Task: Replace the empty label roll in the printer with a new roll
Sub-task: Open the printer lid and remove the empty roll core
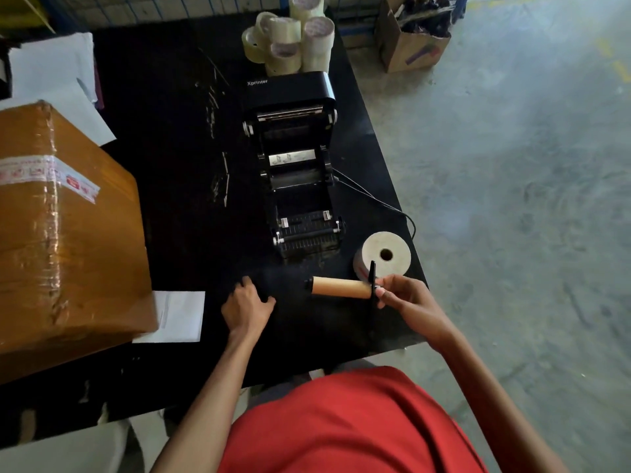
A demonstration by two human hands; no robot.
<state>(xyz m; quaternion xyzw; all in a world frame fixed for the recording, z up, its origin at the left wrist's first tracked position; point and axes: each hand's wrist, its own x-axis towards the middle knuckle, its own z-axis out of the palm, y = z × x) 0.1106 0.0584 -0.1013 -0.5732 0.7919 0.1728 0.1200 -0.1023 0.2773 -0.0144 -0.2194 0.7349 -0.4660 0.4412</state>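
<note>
**Printer standing open, bare core in the right hand**

Printer (296, 158), a black plastic label machine, is sitting on the black table (164, 138) with its lid swung back and its roll bay showing no roll. The right hand (397, 290) is pinching the end of a black spindle, and the empty brown cardboard tube (339, 287) is sitting on that spindle, held level just above the table in front of the printer. The left hand (246, 306) is resting on the tabletop with fingers loosely curled, gripping nothing. The new white label roll (384, 259) is lying flat just behind the right hand, near the table's right edge. A large brown taped carton (65, 230) is occupying the left side, and clear tape rolls (290, 37) are stacked behind the printer.
</note>
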